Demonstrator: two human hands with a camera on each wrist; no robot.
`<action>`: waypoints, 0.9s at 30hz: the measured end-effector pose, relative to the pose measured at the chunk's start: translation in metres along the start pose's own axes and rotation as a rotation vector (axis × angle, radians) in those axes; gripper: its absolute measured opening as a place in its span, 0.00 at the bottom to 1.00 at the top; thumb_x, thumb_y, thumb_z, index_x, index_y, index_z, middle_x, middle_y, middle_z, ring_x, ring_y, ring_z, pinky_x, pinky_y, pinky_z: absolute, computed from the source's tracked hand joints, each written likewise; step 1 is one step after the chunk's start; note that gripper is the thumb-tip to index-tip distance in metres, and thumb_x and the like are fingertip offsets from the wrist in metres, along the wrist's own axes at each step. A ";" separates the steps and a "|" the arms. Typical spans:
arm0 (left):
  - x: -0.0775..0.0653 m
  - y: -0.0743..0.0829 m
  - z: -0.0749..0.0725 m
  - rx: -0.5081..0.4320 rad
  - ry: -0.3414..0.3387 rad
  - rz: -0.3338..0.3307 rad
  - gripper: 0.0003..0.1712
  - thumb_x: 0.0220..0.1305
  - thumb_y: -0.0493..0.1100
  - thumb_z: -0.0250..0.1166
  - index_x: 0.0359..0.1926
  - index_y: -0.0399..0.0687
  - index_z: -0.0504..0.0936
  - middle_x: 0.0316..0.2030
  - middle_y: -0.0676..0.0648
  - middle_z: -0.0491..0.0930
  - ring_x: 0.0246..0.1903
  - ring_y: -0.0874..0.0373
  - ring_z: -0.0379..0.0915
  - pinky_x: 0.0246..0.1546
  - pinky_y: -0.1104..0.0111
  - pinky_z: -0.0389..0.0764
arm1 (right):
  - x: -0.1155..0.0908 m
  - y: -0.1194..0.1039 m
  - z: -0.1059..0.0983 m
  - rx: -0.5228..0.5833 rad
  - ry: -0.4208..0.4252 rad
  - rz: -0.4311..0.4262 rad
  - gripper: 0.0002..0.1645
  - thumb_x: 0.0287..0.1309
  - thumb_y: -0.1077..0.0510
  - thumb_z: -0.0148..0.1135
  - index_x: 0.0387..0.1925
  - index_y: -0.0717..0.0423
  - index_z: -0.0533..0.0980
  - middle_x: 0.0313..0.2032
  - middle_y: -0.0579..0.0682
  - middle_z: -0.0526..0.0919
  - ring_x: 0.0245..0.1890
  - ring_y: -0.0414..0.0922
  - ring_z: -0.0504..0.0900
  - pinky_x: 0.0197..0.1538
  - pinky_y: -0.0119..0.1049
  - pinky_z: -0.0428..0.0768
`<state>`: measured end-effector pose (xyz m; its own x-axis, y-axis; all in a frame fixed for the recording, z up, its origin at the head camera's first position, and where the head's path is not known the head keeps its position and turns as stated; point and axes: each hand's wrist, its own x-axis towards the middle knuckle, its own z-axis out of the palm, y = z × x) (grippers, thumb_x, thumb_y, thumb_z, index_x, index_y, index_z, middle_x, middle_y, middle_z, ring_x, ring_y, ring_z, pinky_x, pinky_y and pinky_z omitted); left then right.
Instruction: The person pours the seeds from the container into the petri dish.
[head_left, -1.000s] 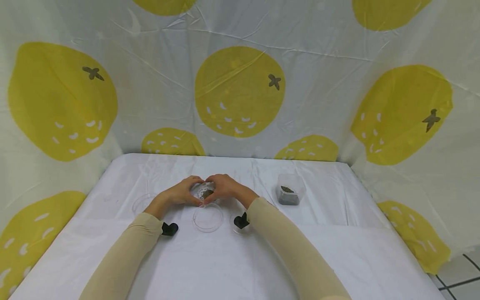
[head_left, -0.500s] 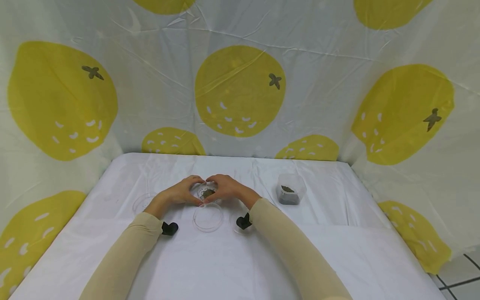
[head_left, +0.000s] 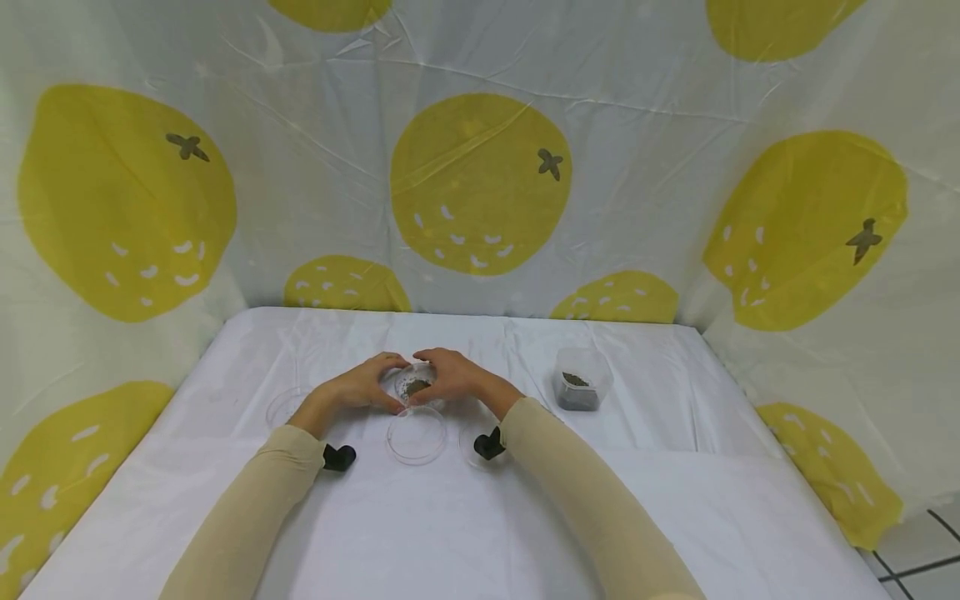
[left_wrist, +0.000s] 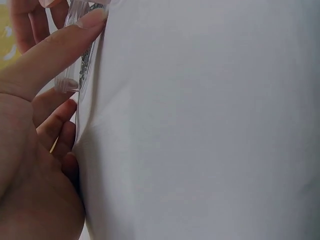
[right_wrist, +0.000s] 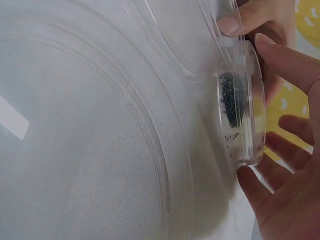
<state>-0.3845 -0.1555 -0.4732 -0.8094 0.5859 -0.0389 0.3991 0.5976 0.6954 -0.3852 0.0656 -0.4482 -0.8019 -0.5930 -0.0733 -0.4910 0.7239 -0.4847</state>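
A clear round petri dish [head_left: 415,385] with a small heap of dark grains stands on the white-covered table between both hands. My left hand [head_left: 363,384] holds its left side, the thumb lying over the near rim in the left wrist view. My right hand [head_left: 455,377] curves round the right side. In the right wrist view its thumb tip is at one edge of the dish [right_wrist: 242,107] and a fingertip touches the opposite edge; the other fingers are spread behind. Just in front of the thumbs lies a clear round dish or lid [head_left: 416,437].
Back right stands a clear square tub [head_left: 581,382] of dark grains. Another clear round piece [head_left: 285,407] lies beyond the left forearm, and a further one [head_left: 469,454] is partly under the right wrist's black camera mount [head_left: 489,444]. A lemon-print curtain [head_left: 480,183] encloses the table.
The right hand's fingertips have drawn slightly away from the left hand's at the far side of the dish. The right forearm has shifted a little rightward; the left hand looks the same.
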 end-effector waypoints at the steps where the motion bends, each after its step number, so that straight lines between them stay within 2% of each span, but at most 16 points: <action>1: -0.001 0.000 0.000 0.000 0.001 -0.003 0.49 0.37 0.52 0.78 0.62 0.46 0.68 0.64 0.44 0.57 0.65 0.45 0.48 0.62 0.49 0.50 | 0.000 0.000 0.000 0.003 0.008 0.000 0.53 0.41 0.34 0.69 0.67 0.49 0.61 0.61 0.48 0.67 0.60 0.45 0.66 0.59 0.39 0.65; 5: -0.002 -0.001 -0.001 0.008 0.007 -0.014 0.52 0.37 0.54 0.78 0.64 0.46 0.66 0.64 0.44 0.59 0.64 0.46 0.50 0.62 0.50 0.52 | -0.002 -0.003 -0.002 0.034 0.040 -0.001 0.51 0.42 0.36 0.69 0.66 0.49 0.62 0.61 0.48 0.68 0.59 0.46 0.67 0.57 0.39 0.67; 11: -0.003 0.005 -0.010 -0.047 -0.017 -0.038 0.54 0.36 0.52 0.79 0.65 0.46 0.64 0.63 0.45 0.63 0.64 0.49 0.53 0.62 0.52 0.52 | -0.004 -0.005 -0.009 0.036 0.066 -0.027 0.51 0.43 0.35 0.69 0.66 0.50 0.62 0.61 0.47 0.68 0.58 0.46 0.67 0.56 0.39 0.68; 15: -0.004 0.008 -0.017 -0.108 -0.045 -0.061 0.55 0.38 0.52 0.78 0.67 0.47 0.61 0.64 0.43 0.62 0.64 0.48 0.52 0.62 0.50 0.52 | -0.006 -0.006 -0.015 0.046 0.075 -0.043 0.52 0.42 0.35 0.69 0.66 0.51 0.63 0.61 0.49 0.68 0.58 0.47 0.68 0.56 0.41 0.68; 19: -0.007 0.010 -0.023 -0.175 -0.041 -0.089 0.55 0.40 0.51 0.77 0.68 0.49 0.59 0.65 0.43 0.59 0.64 0.45 0.53 0.60 0.46 0.54 | -0.008 -0.005 -0.023 0.048 0.096 -0.048 0.51 0.42 0.34 0.68 0.66 0.50 0.63 0.61 0.49 0.68 0.58 0.47 0.68 0.56 0.41 0.69; 27: -0.007 0.013 -0.031 -0.221 -0.024 -0.077 0.53 0.43 0.50 0.76 0.69 0.51 0.58 0.66 0.43 0.59 0.64 0.44 0.52 0.59 0.44 0.55 | -0.015 -0.002 -0.036 0.043 0.112 -0.035 0.50 0.45 0.34 0.66 0.66 0.48 0.62 0.61 0.47 0.67 0.60 0.48 0.67 0.57 0.41 0.68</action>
<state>-0.3866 -0.1684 -0.4417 -0.8222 0.5579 -0.1129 0.2308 0.5081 0.8298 -0.3847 0.0856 -0.4144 -0.8187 -0.5727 0.0409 -0.5060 0.6860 -0.5228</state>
